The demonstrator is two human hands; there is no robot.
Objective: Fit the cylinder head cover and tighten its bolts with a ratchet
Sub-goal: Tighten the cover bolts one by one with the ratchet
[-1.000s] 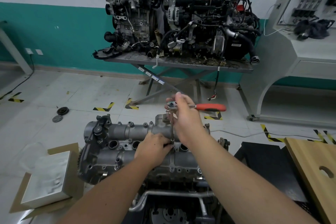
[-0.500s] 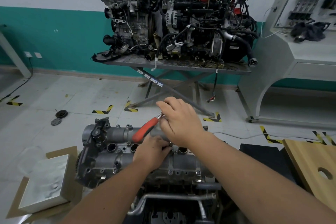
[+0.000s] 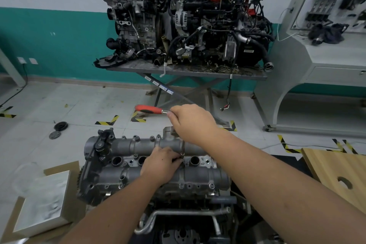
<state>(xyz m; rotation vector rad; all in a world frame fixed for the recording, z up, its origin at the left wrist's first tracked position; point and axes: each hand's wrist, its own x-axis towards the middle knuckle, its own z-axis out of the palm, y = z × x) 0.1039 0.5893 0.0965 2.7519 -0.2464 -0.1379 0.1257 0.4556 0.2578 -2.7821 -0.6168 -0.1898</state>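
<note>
A grey cast cylinder head cover (image 3: 126,176) sits on the engine in front of me. The ratchet (image 3: 150,109) has a red handle that points left and away. Its head is hidden inside my right hand (image 3: 193,124), which grips it from above. A thin extension bar (image 3: 183,148) runs down from that hand to a bolt in the cover's middle row. My left hand (image 3: 160,164) rests on the cover and pinches the bar's lower end at the bolt. Several other bolts show along the cover's edges.
Two engines (image 3: 178,18) stand on a metal lift table (image 3: 198,74) across the floor. A white box (image 3: 43,202) on cardboard lies at the left. A wooden board (image 3: 336,170) lies at the right, a grey cabinet (image 3: 324,65) behind it. Round parts (image 3: 61,126) lie on the floor.
The red handle swung from pointing right, round the near left side, to pointing left and away. My right hand stayed on the ratchet head; my left hand kept the bar at the bolt.
</note>
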